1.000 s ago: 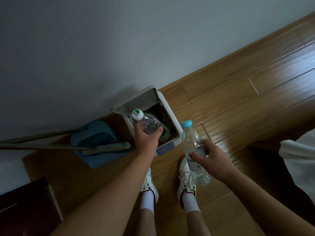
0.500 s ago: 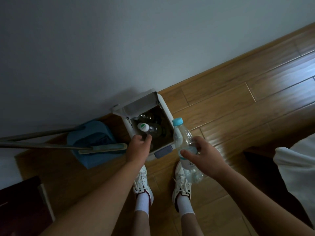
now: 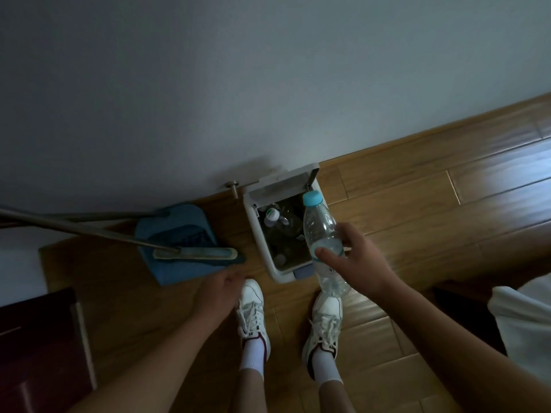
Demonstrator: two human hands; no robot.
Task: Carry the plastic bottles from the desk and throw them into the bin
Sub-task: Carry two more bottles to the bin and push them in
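Against the wall, open white bin [image 3: 257, 234] holding discarded bottles [image 3: 272, 216], right hand [image 3: 360, 263] gripping blue-capped bottle [image 3: 317, 228], left hand [image 3: 219, 292] empty, relaxed.

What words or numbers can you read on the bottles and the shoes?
No text is readable.
Blue-capped bottle: label print, too blurred to read.
Green-capped bottle in the bin: cap mark, too small to read.
Shoes: small marks, too small to read.

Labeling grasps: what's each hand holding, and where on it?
Right hand grips the blue-capped bottle around its labelled middle. Left hand holds nothing.
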